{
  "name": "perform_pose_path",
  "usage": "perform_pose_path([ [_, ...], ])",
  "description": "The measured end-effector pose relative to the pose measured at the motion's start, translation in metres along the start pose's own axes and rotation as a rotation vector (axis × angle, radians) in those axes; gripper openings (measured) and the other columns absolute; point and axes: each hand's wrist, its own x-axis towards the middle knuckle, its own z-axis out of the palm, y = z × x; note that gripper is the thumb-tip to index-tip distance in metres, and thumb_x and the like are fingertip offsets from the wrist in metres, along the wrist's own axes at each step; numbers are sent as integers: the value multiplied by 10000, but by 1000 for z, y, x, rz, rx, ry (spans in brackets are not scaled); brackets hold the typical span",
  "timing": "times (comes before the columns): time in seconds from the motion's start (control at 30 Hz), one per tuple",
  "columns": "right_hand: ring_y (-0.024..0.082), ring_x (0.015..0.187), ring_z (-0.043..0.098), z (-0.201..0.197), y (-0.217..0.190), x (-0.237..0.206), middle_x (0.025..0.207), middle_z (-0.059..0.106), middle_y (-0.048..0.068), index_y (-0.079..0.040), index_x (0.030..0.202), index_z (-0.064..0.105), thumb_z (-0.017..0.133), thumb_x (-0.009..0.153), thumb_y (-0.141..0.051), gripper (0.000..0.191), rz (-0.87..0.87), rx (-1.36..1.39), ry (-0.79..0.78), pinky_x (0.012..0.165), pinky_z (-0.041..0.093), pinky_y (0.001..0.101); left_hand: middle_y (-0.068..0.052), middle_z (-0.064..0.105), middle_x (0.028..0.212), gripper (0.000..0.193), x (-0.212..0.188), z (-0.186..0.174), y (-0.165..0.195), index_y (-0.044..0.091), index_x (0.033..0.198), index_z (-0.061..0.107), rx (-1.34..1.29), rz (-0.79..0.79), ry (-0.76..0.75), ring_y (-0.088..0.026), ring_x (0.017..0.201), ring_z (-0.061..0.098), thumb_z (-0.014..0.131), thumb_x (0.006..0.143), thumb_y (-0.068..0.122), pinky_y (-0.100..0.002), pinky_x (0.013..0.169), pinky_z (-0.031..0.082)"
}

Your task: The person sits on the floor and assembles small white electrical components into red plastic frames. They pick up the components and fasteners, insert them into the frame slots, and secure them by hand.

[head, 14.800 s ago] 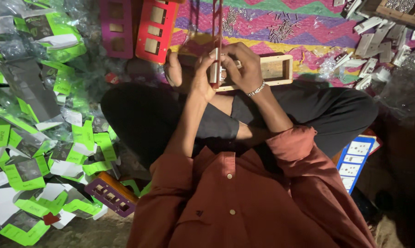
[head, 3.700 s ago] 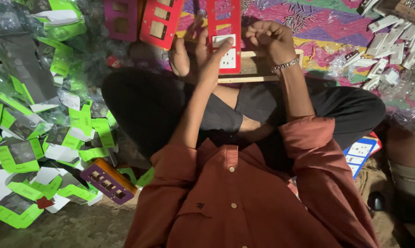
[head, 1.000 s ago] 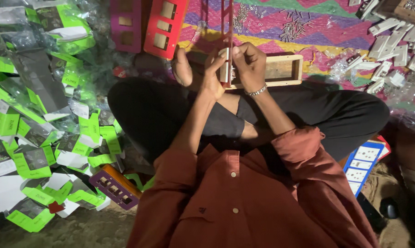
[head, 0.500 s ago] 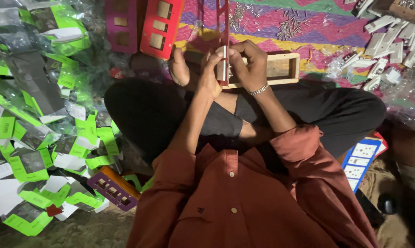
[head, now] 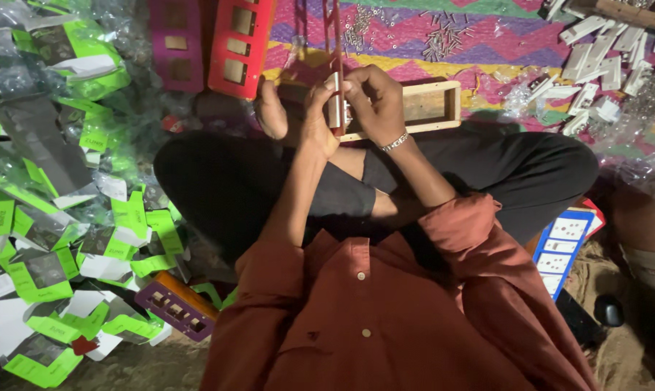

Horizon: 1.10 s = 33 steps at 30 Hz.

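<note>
Holding a red plate (head: 336, 43) edge-on, both hands (head: 374, 101) above an empty wooden box (head: 429, 105).

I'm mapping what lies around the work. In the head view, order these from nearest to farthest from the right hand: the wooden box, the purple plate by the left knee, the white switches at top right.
From the right hand:
1. Wooden box, just beside it.
2. White switches, upper right.
3. Purple plate, lower left.

Packets (head: 45, 239) lie left of the legs, wooden frame (head: 429, 105) ahead, switch parts (head: 602, 58) at right.
</note>
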Motion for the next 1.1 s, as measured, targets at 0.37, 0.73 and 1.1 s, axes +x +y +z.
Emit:
perform_pose_path([
  [0.37, 117, 769, 568, -6, -3, 5, 894, 621, 60, 12, 1076, 637, 689, 1040, -76, 108, -56, -125, -9, 689, 471, 282, -10, 641, 823, 394, -1, 1, 2, 89, 1077, 650, 8, -32, 6, -118, 616, 612, 792, 840, 370, -279, 506, 514],
  [0.73, 209, 824, 638, -9, -9, 8, 965, 627, 110, 18, 1050, 614, 683, 1019, 20, 75, -277, -274, -51, 744, 514, 320, -44, 667, 833, 398, -1, 2, 3, 68, 1062, 651, -11, -49, 28, -147, 587, 620, 788, 836, 365, -286, 502, 523],
  [1.1, 135, 921, 653, -34, 26, 25, 997, 692, 66, -7, 1058, 635, 673, 1042, 37, 60, -84, -164, -80, 844, 546, 281, -60, 609, 867, 377, -2, 11, 9, 70, 1087, 616, -83, 35, 56, -176, 648, 622, 798, 851, 300, -332, 536, 540],
])
